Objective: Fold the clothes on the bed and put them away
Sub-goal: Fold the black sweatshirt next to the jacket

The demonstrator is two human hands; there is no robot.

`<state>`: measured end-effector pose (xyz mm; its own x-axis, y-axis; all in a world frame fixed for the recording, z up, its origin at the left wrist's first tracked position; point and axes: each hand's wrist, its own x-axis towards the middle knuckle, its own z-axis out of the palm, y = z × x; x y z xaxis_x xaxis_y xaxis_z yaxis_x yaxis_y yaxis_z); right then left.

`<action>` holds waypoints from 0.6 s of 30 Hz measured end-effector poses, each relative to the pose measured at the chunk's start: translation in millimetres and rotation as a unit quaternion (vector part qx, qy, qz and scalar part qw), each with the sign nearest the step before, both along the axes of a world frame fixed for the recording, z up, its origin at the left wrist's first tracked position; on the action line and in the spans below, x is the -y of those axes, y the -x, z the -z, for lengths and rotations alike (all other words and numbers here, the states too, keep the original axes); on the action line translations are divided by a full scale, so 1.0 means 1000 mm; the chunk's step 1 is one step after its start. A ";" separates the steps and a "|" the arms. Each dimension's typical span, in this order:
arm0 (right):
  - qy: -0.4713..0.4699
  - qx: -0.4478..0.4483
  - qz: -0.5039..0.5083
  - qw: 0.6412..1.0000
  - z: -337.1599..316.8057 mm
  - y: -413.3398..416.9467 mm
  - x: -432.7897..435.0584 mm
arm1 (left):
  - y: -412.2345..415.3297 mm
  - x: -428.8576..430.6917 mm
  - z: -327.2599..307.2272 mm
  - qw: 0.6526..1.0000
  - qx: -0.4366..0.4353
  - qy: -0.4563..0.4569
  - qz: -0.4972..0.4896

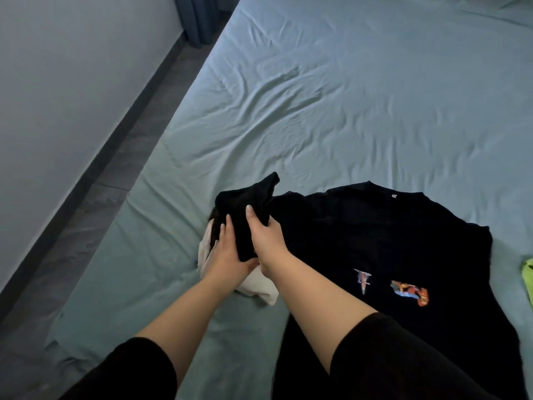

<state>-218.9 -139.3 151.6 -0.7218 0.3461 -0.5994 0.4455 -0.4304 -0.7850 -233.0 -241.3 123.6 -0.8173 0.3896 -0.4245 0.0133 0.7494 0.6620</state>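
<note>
clothes are gathered on the near part of the bed (346, 96), which is covered in a wrinkled teal sheet. at far left a pale wall (57, 82) meets a strip of dark floor (95, 203) running beside the mattress. a white garment (259, 287) lies crumpled on the sheet, partly under both hands. the left forearm reaches forward from a black sleeve; the left hand (227, 255) has its fingers laid fairly straight along the left edge of a small black garment (245, 203), with the thumb tucked at its lower end, holding it. the right forearm comes in alongside, and the right hand (269, 241) grips the same cloth, thumb pressed on its front and fingers wrapped behind. a black t-shirt (375, 232) with small cartoon prints lies spread flat to the right. a neon green item (529, 274) peeks in at the right edge.
</note>
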 end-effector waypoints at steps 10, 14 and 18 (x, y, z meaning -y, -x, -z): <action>-0.044 0.011 0.083 0.996 0.039 -0.133 -0.216 | -0.098 -0.206 0.045 0.987 -0.104 0.023 0.117; -0.053 0.074 0.122 0.988 0.084 -0.186 -0.295 | -0.137 -0.273 0.092 0.972 -0.130 0.061 0.186; -0.048 0.172 0.146 0.973 0.136 -0.228 -0.346 | -0.167 -0.310 0.145 0.963 -0.093 0.134 0.217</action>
<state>9.5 206.5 15.9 -0.3466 0.5737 -0.7422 0.5581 -0.5098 -0.6547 -66.3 68.6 -21.2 -0.6747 0.6080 -0.4185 0.4628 0.7902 0.4018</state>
